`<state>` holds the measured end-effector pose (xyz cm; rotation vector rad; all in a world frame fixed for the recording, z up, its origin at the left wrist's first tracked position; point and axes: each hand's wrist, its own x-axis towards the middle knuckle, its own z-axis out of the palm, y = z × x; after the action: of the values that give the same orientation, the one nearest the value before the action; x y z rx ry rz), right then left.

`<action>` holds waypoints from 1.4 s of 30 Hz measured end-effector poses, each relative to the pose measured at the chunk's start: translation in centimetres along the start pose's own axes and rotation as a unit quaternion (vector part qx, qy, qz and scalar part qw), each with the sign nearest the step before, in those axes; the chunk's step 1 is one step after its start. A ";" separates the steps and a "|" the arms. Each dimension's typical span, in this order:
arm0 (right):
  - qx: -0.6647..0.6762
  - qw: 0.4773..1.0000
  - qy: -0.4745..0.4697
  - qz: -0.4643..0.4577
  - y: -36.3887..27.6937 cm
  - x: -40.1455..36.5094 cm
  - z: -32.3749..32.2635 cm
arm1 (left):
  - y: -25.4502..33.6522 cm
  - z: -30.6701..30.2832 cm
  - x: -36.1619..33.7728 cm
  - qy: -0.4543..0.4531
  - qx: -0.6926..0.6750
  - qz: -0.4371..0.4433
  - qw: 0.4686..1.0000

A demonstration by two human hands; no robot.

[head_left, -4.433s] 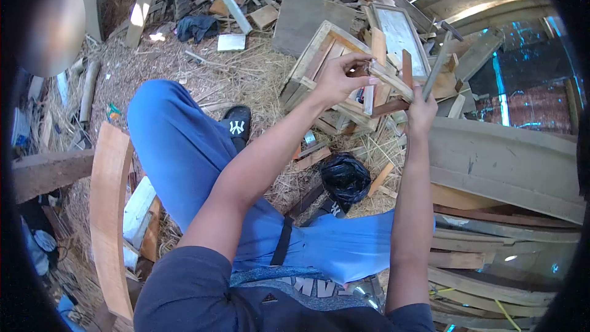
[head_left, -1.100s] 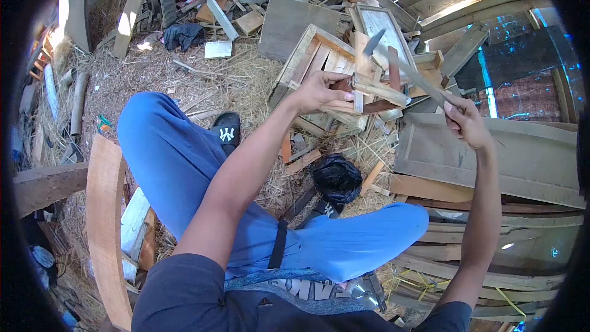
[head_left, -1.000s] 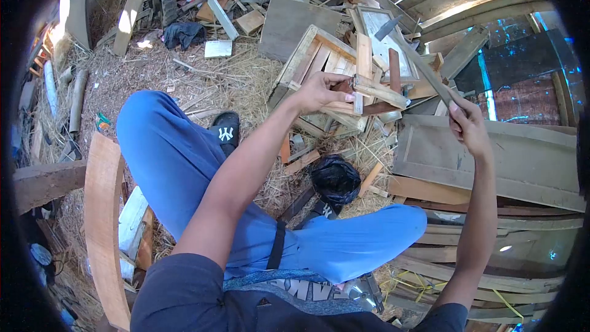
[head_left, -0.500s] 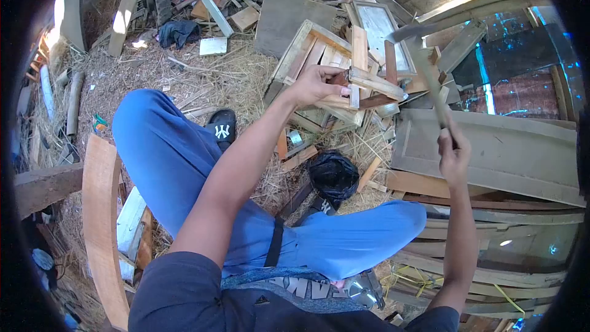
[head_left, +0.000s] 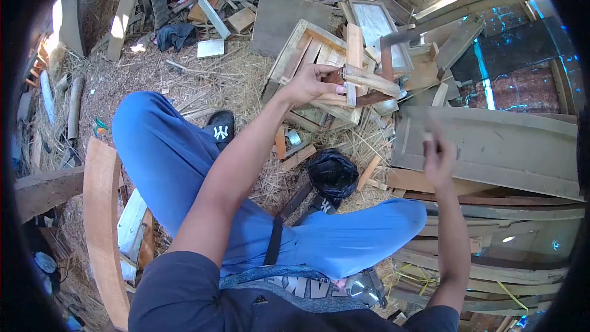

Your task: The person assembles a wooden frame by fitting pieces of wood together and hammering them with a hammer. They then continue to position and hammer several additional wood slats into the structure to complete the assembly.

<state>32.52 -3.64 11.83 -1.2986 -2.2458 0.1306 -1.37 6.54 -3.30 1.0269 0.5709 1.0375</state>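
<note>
My left hand is closed around the near end of a small wooden frame, built of pale and reddish-brown strips, thumb and fingers gripping its corner. The frame lies over an old wooden box with a panelled inside. Off to the right, my right hand is wrapped round the handle of a hammer. Motion smears the handle, and the hammer head is raised above the far end of the frame. An upright pale strip rises from the frame's back side.
A black plastic bag sits open on the straw-covered ground between my legs. Grey door-like panels and stacked boards lie to the right. Scrap wood is heaped at the back, and a curved plank stands at the left.
My right hand has moved left and slightly down with the hammer, whose head now appears blurred, a little further left. My left hand and the wooden frame have barely shifted.
</note>
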 end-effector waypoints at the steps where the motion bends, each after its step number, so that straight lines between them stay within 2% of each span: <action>1: 0.000 1.000 0.003 -0.001 -1.5 1.1 -0.7 | -0.4 -0.1 0.2 0.000 0.017 0.000 1.000; 2: -0.026 0.996 -0.081 0.035 -3.3 2.6 -2.0 | -0.5 -0.4 0.5 -0.001 0.037 0.002 0.999; 3: -0.050 0.982 -0.170 0.072 -4.4 3.5 -2.5 | -0.2 -0.2 0.5 -0.013 -0.014 0.012 1.000; 4: -0.049 0.981 -0.172 0.071 -4.2 3.4 -2.3 | -0.1 -0.2 0.4 -0.011 -0.015 0.011 1.000; 6: 0.052 0.989 -0.022 0.140 -3.8 2.7 -1.8 | 0.1 0.1 0.0 0.000 -0.029 0.022 0.999; 7: 0.051 0.988 -0.024 0.142 -3.3 2.1 -1.3 | 0.3 0.3 -0.2 0.000 -0.031 0.021 0.999; 9: 0.040 0.996 -0.042 0.063 -2.4 1.1 -0.2 | 1.0 0.4 -0.4 0.000 -0.009 0.001 1.000; 10: 0.040 0.997 -0.039 0.062 -3.2 1.7 -0.6 | 0.0 0.1 0.1 -0.002 -0.006 0.003 1.000; 12: -0.026 0.984 -0.168 0.046 -4.9 3.0 -1.5 | -1.2 -0.2 0.8 -0.025 -0.012 0.038 0.999; 13: -0.025 0.984 -0.168 0.044 -4.5 3.1 -1.4 | -1.0 -0.2 0.5 -0.019 -0.009 0.031 0.999; 15: 0.016 0.998 -0.024 0.054 -3.3 2.3 -0.9 | -0.7 -0.2 0.4 -0.019 -0.021 0.024 0.999; 16: 0.015 0.998 -0.027 0.057 -2.9 1.2 -0.1 | -1.0 -0.2 0.4 -0.021 -0.033 0.019 0.999; 18: 0.150 0.968 0.054 0.194 -2.8 -0.6 1.2 | -1.4 -0.1 0.4 -0.013 -0.038 0.036 0.999; 19: 0.014 0.997 -0.079 0.021 -2.4 0.4 0.4 | -1.3 -0.4 0.3 -0.032 -0.005 0.016 0.999; 20: 0.013 0.997 -0.075 0.018 -2.7 0.7 -0.2 | -1.0 -0.6 0.4 -0.049 0.029 -0.003 0.998; 22: -0.020 0.982 -0.161 0.097 -4.5 1.5 -1.2 | -0.8 -0.1 0.6 -0.025 -0.012 0.022 0.999; 23: -0.015 0.995 -0.096 0.028 -4.5 1.8 -1.2 | -0.9 -0.1 0.6 -0.027 -0.015 0.029 0.999; 24: -0.014 0.995 -0.097 0.032 -4.4 0.9 -0.4 | -1.1 0.0 0.4 -0.031 -0.019 0.033 0.999; 25: 0.126 0.983 0.028 0.134 -4.1 -0.4 1.2 | -0.2 0.0 -0.1 -0.021 0.017 0.002 1.000; 26: 0.260 0.926 0.153 0.227 -3.7 -1.3 2.2 | -0.5 -0.1 -0.2 -0.022 0.015 0.000 1.000; 27: 0.259 0.925 0.155 0.229 -3.3 -1.8 2.3 | -1.0 -0.4 0.0 -0.024 0.041 0.007 0.999; 28: 0.141 0.979 0.020 0.146 -2.9 -2.0 2.0 | -1.4 -0.5 0.2 -0.026 0.068 0.016 0.997; 29: 0.016 0.992 -0.111 0.056 -2.5 -1.9 1.9 | -2.0 -0.4 0.1 -0.008 0.053 0.001 0.999; 32: 0.027 0.996 -0.074 0.030 -2.3 -2.7 2.0 | -2.8 -0.1 0.2 -0.007 0.000 0.034 0.999; 33: 0.027 0.997 -0.069 0.033 -1.8 -3.6 3.0 | -1.2 0.4 -0.3 -0.007 0.059 0.033 0.998; 35: 0.146 0.963 0.060 0.218 -1.1 -5.6 5.9 | 1.6 2.1 -0.8 -0.011 0.086 0.038 0.995; 36: 0.148 0.961 0.071 0.223 -1.7 -5.4 6.8 | 2.2 2.9 -0.9 -0.010 0.110 0.042 0.993; 37: 0.286 0.913 0.133 0.259 -2.3 -4.5 7.9 | 1.7 3.3 -0.7 -0.002 0.117 0.084 0.990; 38: 0.417 0.841 0.195 0.286 -2.9 -3.6 9.1 | 2.3 3.9 -0.8 -0.017 0.124 0.080 0.989; 39: 0.417 0.835 0.212 0.290 -4.0 -2.5 10.2 | 3.1 4.5 -1.0 -0.011 0.225 0.099 0.969; 40: 0.470 0.786 0.264 0.304 -5.4 -1.0 11.1 | 3.7 5.1 -1.2 -0.006 0.324 0.120 0.939; 41: 0.520 0.730 0.314 0.313 -5.8 -0.2 11.4 | 3.6 5.6 -1.3 0.008 0.336 0.139 0.931; 42: 0.524 0.719 0.330 0.315 -5.1 -0.6 11.7 | 4.0 6.1 -1.5 -0.008 0.347 0.136 0.928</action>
<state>22.97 -4.75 3.38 -1.0763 -0.7402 0.8818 1.15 3.16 2.84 1.7753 0.8262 1.0871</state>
